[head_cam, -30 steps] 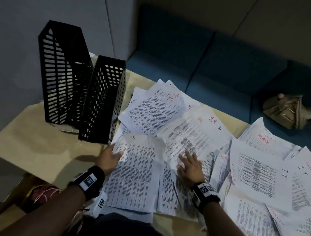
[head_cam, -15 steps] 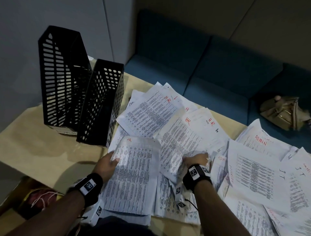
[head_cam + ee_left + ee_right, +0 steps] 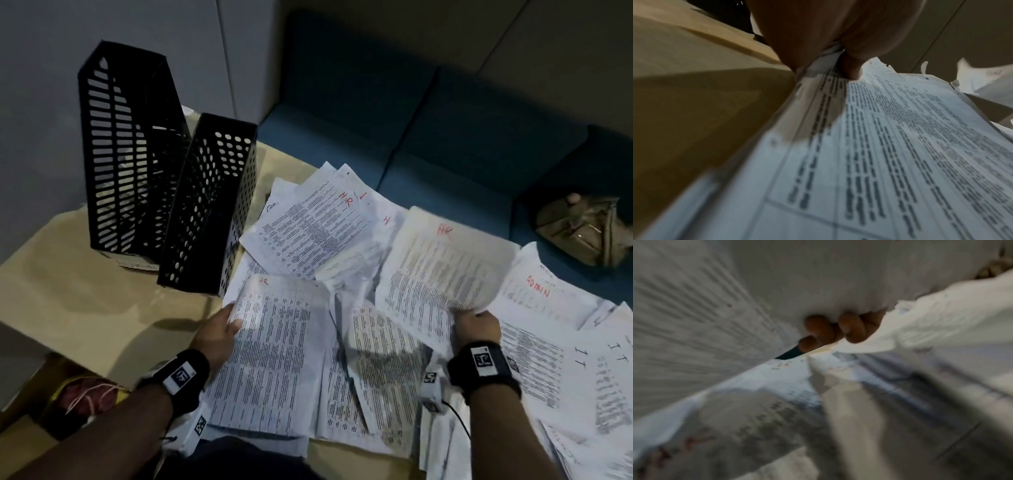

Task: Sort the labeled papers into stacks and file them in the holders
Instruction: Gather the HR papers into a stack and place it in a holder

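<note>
Printed papers with red labels cover the table (image 3: 68, 291). My left hand (image 3: 219, 330) pinches the left edge of an HR stack (image 3: 274, 356), thumb on top; the left wrist view shows that stack (image 3: 900, 146) pinched under the thumb of my left hand (image 3: 838, 56). My right hand (image 3: 476, 325) grips the lower edge of a lifted, blurred HR sheet (image 3: 442, 267). In the right wrist view, curled fingers (image 3: 853, 327) of my right hand (image 3: 834, 331) hold the sheet (image 3: 735, 288) above the pile. Two black mesh holders (image 3: 133, 154) (image 3: 212, 205) stand at the back left.
More HR sheets (image 3: 315, 222) lie behind, an ADMIN pile (image 3: 548, 294) and IT sheets (image 3: 599, 370) at the right. A blue sofa (image 3: 411, 120) runs behind the table, with a tan bag (image 3: 585, 229) on it. Bare tabletop lies left of the papers.
My right hand went from lying flat on the pile to gripping an HR sheet, then lifted it up and to the right. The left hand stayed on the HR stack's left edge.
</note>
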